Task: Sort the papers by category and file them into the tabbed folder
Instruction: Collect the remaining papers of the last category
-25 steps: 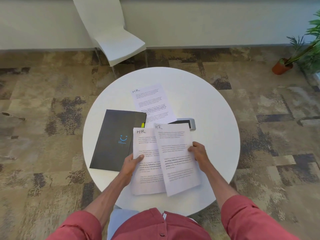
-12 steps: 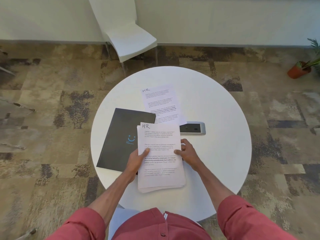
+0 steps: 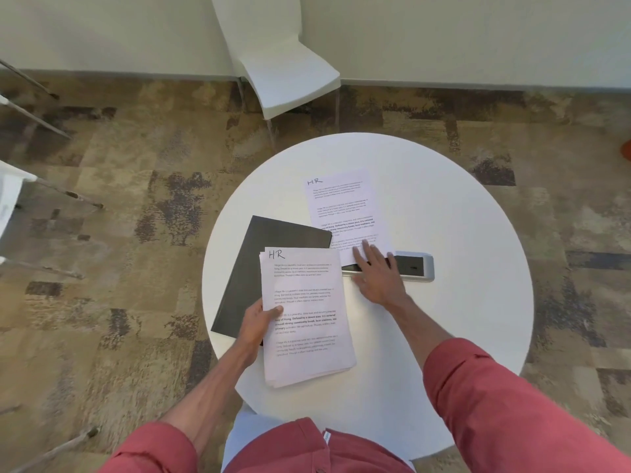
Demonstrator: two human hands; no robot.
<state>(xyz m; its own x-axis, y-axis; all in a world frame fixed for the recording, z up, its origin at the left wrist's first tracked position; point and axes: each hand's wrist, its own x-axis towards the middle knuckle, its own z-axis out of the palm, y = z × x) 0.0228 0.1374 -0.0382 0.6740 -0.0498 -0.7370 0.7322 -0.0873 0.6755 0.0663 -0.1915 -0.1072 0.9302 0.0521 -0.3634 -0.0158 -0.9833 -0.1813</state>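
The left hand (image 3: 259, 322) grips a stack (image 3: 307, 336) of papers at its left edge, with the thumb on the top page and the other fingers hidden under it. The top page carries "HR" written by hand. I judge this grip keeps the pages together as one category while the other hand works. The stack covers the right part of the dark folder (image 3: 269, 268), which lies closed on the table (image 3: 471, 302). Whether the stack rests on the table or is held a little above it, I cannot tell.

The right hand (image 3: 377, 274) is spread flat with straight fingers and holds nothing. Its fingertips lie on the lower edge of a single sheet (image 3: 341, 206), also marked "HR", and its palm is over a socket panel (image 3: 418, 268) set in the table. It is probably reaching for this sheet to join it with the stack, since both have the same label. Nothing is filed yet. A white chair (image 3: 290, 80) stands beyond the table.
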